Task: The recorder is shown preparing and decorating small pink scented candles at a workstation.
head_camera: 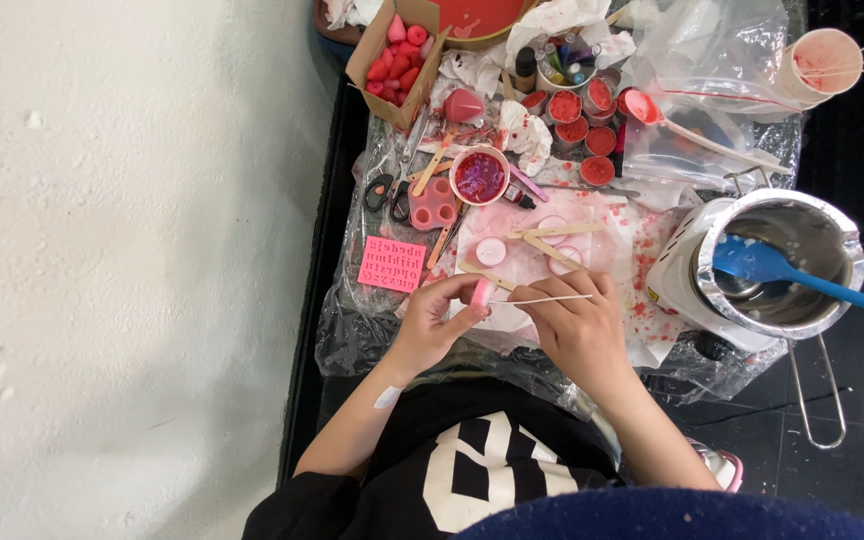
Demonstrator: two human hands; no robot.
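Two hands busy just below the pink-stained paper (552, 250): left hand (442, 318) pinches a small pink piece (481, 292), right hand (577, 322) grips a thin white wick (552, 299). Keep the wick straight (piece held steady) and feed it in centred.

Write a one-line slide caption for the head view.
Left hand holds a small pink piece; right hand holds a thin stick.

We see a small pink wax piece (481, 292), rounded and pale, pinched upright between the fingertips of our left hand (439, 318) just above the stained plastic sheet. A thin white wick (552, 299) runs level from its side and lies across the fingers of our right hand (580, 326).
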